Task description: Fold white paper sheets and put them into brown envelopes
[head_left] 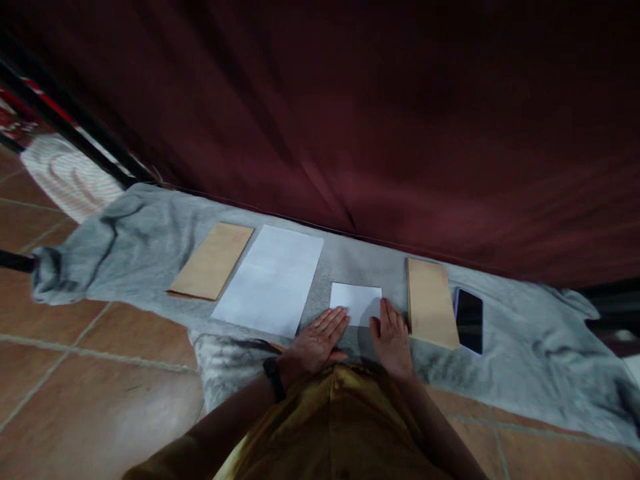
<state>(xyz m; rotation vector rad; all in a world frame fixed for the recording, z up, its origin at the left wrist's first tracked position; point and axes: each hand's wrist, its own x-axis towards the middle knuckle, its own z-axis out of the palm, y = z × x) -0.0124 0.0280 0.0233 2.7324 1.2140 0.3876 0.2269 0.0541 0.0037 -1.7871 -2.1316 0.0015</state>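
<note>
My left hand (318, 341) lies flat with fingers stretched out, its fingertips at the near left corner of a small folded white paper (356, 299). My right hand (391, 337) also lies flat and open, fingertips touching the paper's near right corner. The paper rests on a grey cloth (150, 233) spread over the floor. A black band sits on my left wrist. Neither hand grips anything.
A large white sheet (273, 279) lies left of the small paper, with a brown envelope (213, 260) beyond it. Another brown envelope (431, 301) and a dark phone (469, 320) lie to the right. A dark red curtain (380, 120) hangs behind. Tiled floor (90, 373) surrounds the cloth.
</note>
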